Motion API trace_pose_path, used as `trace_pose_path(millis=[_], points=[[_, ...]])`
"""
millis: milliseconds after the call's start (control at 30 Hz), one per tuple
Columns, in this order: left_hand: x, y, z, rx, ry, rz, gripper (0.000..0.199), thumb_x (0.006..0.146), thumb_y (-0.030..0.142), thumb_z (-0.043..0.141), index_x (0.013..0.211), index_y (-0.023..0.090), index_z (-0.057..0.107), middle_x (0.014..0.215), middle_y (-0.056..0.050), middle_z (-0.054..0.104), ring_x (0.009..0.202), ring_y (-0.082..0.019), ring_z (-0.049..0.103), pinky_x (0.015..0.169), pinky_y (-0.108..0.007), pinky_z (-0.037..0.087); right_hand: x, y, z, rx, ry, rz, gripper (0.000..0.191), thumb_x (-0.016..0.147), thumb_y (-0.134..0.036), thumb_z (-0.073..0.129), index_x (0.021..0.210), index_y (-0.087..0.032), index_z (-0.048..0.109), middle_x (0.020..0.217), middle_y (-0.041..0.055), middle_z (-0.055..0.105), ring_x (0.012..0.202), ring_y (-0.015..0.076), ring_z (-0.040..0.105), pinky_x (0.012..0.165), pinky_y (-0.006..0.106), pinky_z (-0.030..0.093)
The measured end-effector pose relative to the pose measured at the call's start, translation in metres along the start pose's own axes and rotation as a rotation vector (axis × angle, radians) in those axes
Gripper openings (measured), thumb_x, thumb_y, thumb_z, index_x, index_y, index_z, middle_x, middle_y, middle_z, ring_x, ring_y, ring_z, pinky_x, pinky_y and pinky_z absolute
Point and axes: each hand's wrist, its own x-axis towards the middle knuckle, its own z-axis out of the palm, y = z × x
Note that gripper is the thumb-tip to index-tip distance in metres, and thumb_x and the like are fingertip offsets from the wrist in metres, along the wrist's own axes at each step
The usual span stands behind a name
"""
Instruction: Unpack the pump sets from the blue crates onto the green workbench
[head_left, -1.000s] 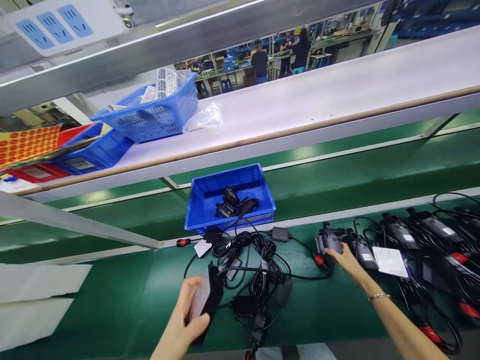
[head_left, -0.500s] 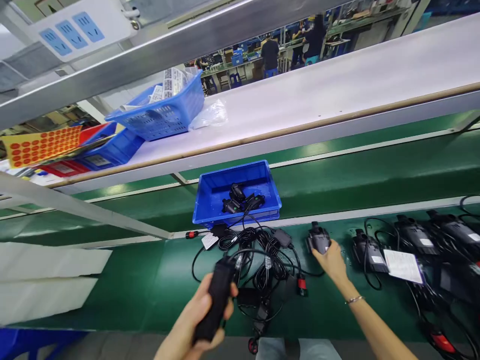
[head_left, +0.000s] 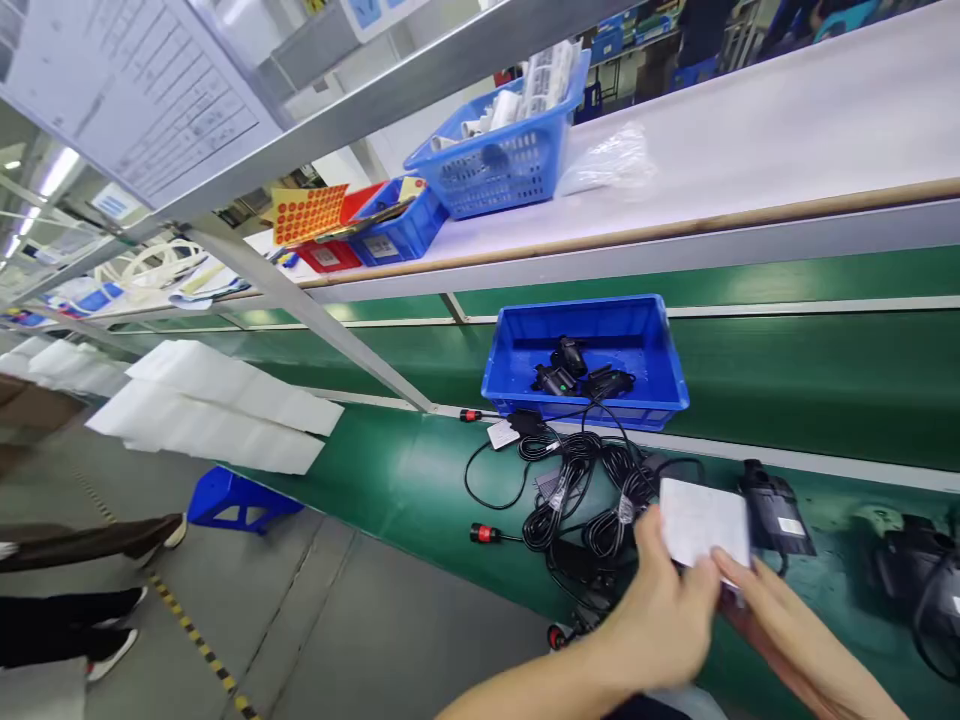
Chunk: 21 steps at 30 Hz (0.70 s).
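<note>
A white square piece of paper [head_left: 705, 522] is between my two hands, above the right part of the bench. My left hand [head_left: 664, 615] pinches its lower left edge. The fingers of my right hand [head_left: 780, 610] close on its lower right corner; its underside is hidden. Just beyond the paper lies a black device with a white label [head_left: 776, 512]. Left of my hands are coiled black cables [head_left: 574, 490] with black boxes and red-ringed connectors, one connector [head_left: 486, 533] pointing left. Behind them stands a blue bin [head_left: 499, 350] holding several small black devices [head_left: 570, 357].
Another black device [head_left: 915, 575] lies at the right edge. A shelf [head_left: 765, 150] above carries a blue basket [head_left: 495, 165] of labels and small bins [head_left: 405, 235]. A slanted metal post [head_left: 322, 320] and white foam sheets [head_left: 217, 405] are leftward. Another person's legs [head_left: 67, 620] show lower left.
My left hand has let go of the black box, and my right hand has left the black device. Both hands have come together on the white paper. The view has swung left.
</note>
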Motion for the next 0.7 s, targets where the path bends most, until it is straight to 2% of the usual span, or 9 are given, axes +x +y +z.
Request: trace_pose_path(millis=[100, 167, 200, 300, 400, 500, 567, 633, 700], points=[[-0.002, -0.015, -0.051, 0.566, -0.057, 0.217, 0.041, 0.106, 0.033, 0.034, 0.139, 0.019, 0.055, 0.138, -0.016, 0.061, 0.131, -0.027, 0.056, 0.115, -0.044, 0.042, -0.023, -0.012, 0.027, 0.180, 0.149, 0.113, 0.087, 0.043, -0.049, 0.093, 0.122, -0.025, 0.067, 0.121, 0.0180, 0.071, 0.114, 0.0494, 0.064, 0.081, 0.058, 0.066], [0.022, -0.038, -0.109, 0.943, 0.126, 0.242, 0.044, 0.103, 0.019, 0.032, 0.139, 0.018, 0.057, 0.137, -0.017, 0.063, 0.124, -0.029, 0.061, 0.109, -0.045, 0.047, -0.026, -0.022, 0.028, 0.244, 0.154, 0.110, 0.091, 0.046, -0.047, 0.092, 0.129, -0.024, 0.063, 0.121, 0.0184, 0.072, 0.113, 0.0497, 0.064, 0.078, 0.058, 0.067], [0.040, -0.054, -0.137, 1.141, 0.115, 0.283, 0.051, 0.099, 0.010, 0.033, 0.147, 0.017, 0.050, 0.151, -0.016, 0.052, 0.135, -0.030, 0.053, 0.115, -0.048, 0.043, -0.027, -0.025, 0.026, 0.250, 0.132, 0.097, 0.089, 0.051, -0.046, 0.091, 0.132, -0.024, 0.062, 0.122, 0.0177, 0.072, 0.113, 0.0487, 0.065, 0.077, 0.057, 0.067], [0.101, -0.097, -0.193, 1.559, -0.448, 0.625, 0.046, 0.096, 0.003, 0.042, 0.138, 0.016, 0.058, 0.157, -0.013, 0.046, 0.147, -0.029, 0.040, 0.123, -0.055, 0.031, -0.030, -0.027, 0.017, 0.210, 0.058, 0.066, 0.083, 0.061, -0.046, 0.089, 0.134, -0.021, 0.060, 0.126, 0.0162, 0.071, 0.113, 0.0445, 0.066, 0.083, 0.049, 0.067], [0.138, -0.111, -0.206, 1.639, -0.835, 0.856, 0.027, 0.093, 0.006, 0.057, 0.112, 0.020, 0.070, 0.141, -0.007, 0.062, 0.142, -0.022, 0.046, 0.126, -0.046, 0.027, -0.035, -0.028, 0.014, 0.199, 0.104, 0.071, 0.089, 0.061, -0.050, 0.088, 0.139, -0.020, 0.057, 0.127, 0.0173, 0.070, 0.114, 0.0449, 0.066, 0.084, 0.046, 0.067], [0.139, -0.084, -0.207, 1.623, -0.831, 0.903, 0.018, 0.092, 0.026, 0.070, 0.109, 0.021, 0.068, 0.119, -0.008, 0.070, 0.129, -0.024, 0.056, 0.125, -0.046, 0.028, -0.038, -0.039, 0.005, 0.216, 0.240, -0.030, 0.092, 0.066, -0.054, 0.081, 0.148, -0.027, 0.050, 0.131, 0.0164, 0.067, 0.118, 0.0459, 0.063, 0.071, 0.047, 0.069], [0.127, -0.044, -0.214, 1.564, -0.709, 0.821, 0.028, 0.091, 0.043, 0.070, 0.105, 0.019, 0.066, 0.105, -0.009, 0.071, 0.111, -0.025, 0.063, 0.112, -0.043, 0.042, -0.037, -0.050, -0.011, 0.172, 0.382, -0.150, 0.083, 0.076, -0.059, 0.069, 0.151, -0.030, 0.047, 0.139, 0.0185, 0.062, 0.121, 0.0446, 0.062, 0.058, 0.044, 0.066], [0.113, 0.007, -0.225, 1.407, -0.457, 0.625, 0.033, 0.091, 0.051, 0.068, 0.099, 0.019, 0.064, 0.096, -0.006, 0.070, 0.094, -0.022, 0.065, 0.087, -0.033, 0.051, -0.034, -0.060, -0.031, 0.072, 0.476, -0.285, 0.076, 0.086, -0.064, 0.052, 0.154, -0.028, 0.045, 0.145, 0.0228, 0.055, 0.122, 0.0430, 0.061, 0.055, 0.045, 0.060], [0.100, 0.064, -0.234, 1.188, -0.142, 0.444, 0.034, 0.094, 0.053, 0.059, 0.095, 0.019, 0.062, 0.088, -0.002, 0.070, 0.080, -0.019, 0.064, 0.074, -0.029, 0.049, -0.032, -0.069, -0.045, -0.207, 0.524, -0.462, 0.081, 0.093, -0.068, 0.029, 0.159, -0.021, 0.035, 0.147, 0.0289, 0.050, 0.122, 0.0424, 0.061, 0.065, 0.052, 0.059]])
